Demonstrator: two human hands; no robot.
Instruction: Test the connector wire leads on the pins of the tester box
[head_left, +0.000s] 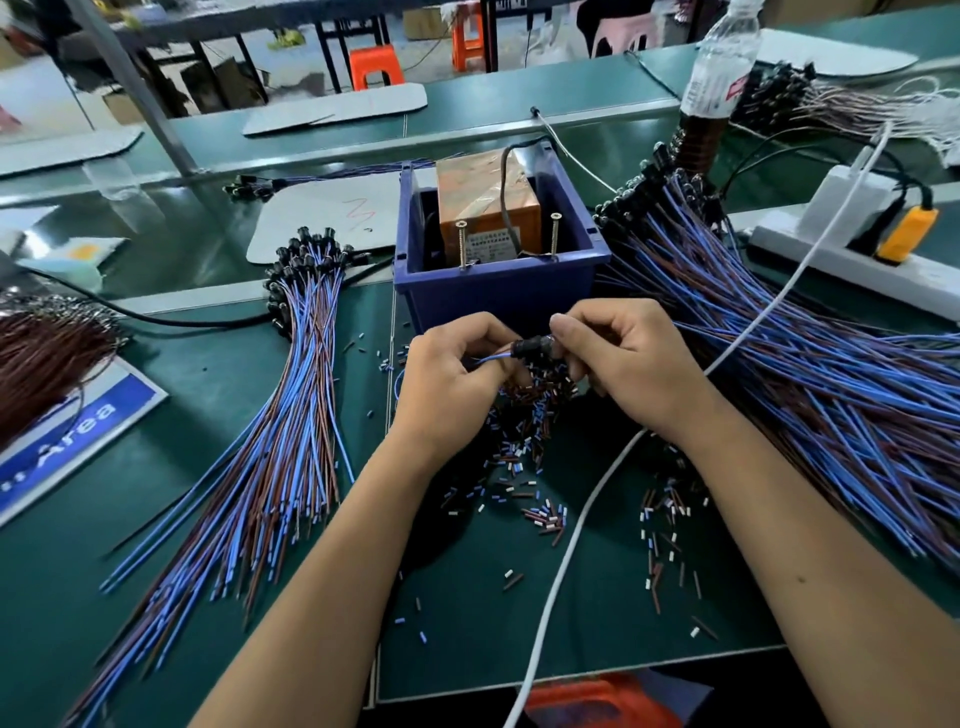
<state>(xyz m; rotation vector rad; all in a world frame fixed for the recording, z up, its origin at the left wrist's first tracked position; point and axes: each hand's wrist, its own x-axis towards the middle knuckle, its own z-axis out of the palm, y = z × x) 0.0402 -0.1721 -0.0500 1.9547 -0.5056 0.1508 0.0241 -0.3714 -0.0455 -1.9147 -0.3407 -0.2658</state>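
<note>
Both hands are meeting just below the middle of the view, in front of the blue bin (498, 296). The left hand (452, 384) is pinching the blue lead (493, 357) of a black connector (532, 347), fingers curled around it. The right hand (623, 358) is gripping the connector from its 3 o'clock side, thumb and forefinger closing over the black body. The connector is sitting between the two hands, just at the bin's 6 o'clock wall, apart from the pins.

The tester (491, 208), an orange box, is standing inside the bin, with two upright pins (461, 244) rising at its front edge. A wire pile (810, 364) is fanning out at 3 o'clock, and a second bundle (280, 415) is lying at 9 o'clock. Cut insulation bits (540, 514) are littering the green mat (597, 623) under the wrists. A white cable (571, 545) is crossing the mat beneath the right forearm. A bottle (719, 73) is standing at 1 o'clock.
</note>
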